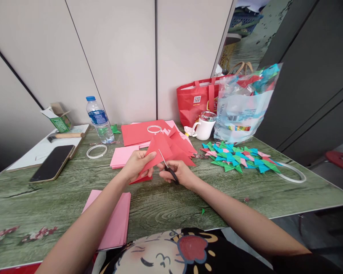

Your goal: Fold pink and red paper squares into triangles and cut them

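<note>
My left hand (137, 166) pinches a sheet of red paper (153, 151) above the table, thumb on top. In my right hand (179, 172) is a pair of scissors (171, 173) with black handles, its blades lying against the right part of that sheet. How far the blades are apart I cannot tell. Behind the hands lie more red pieces, some cut to points, and a large red sheet (134, 133). A stack of pink paper (124, 155) sits left of the red paper, and a larger pink stack (118, 219) lies under my left forearm.
Folded paper triangles (240, 156) are heaped at right beside a white ring (295, 173). Behind stand a white mug (205, 127), a red bag (185, 102) and a plastic bag (240, 110). At left are a bottle (98, 118), a tape roll (96, 151), a phone (53, 163) and a hammer (67, 135).
</note>
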`<state>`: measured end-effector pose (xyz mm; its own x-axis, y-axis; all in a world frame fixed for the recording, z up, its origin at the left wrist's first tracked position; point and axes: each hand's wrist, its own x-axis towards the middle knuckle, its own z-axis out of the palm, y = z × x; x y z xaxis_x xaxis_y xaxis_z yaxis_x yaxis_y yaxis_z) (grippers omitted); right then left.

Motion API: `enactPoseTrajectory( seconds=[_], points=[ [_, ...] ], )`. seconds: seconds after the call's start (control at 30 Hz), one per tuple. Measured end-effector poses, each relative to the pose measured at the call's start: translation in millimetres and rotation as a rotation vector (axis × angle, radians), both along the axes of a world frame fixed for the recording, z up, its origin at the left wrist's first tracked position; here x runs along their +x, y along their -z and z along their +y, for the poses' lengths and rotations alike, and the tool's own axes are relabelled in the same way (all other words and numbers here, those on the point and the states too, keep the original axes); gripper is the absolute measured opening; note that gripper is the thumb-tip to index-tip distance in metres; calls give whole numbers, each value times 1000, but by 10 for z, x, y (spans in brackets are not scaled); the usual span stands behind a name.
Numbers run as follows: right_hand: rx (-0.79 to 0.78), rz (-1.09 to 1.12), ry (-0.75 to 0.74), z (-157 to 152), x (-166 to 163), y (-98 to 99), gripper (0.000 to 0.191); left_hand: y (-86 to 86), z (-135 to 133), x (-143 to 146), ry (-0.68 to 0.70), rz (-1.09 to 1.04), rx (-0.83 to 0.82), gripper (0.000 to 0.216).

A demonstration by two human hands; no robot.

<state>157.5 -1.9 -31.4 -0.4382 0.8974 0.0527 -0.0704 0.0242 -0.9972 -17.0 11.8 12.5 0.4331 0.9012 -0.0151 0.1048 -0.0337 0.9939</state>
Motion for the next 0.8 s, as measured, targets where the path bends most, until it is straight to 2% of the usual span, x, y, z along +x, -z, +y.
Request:
enactPoseTrajectory(
  seconds=[0.33,0.67,0.8],
  points=[
    [1,42,-15,-19,-19,-38,42,-13,-7,5,-7,-10,-11,42],
    [-6,22,3,3,-11,-34,39,-66,-9,8,-10,-71,-97,42],
    [26,-6,-4,14,2,-19,33,-75,33,-17,-89,-137,-65,48]
  ],
)
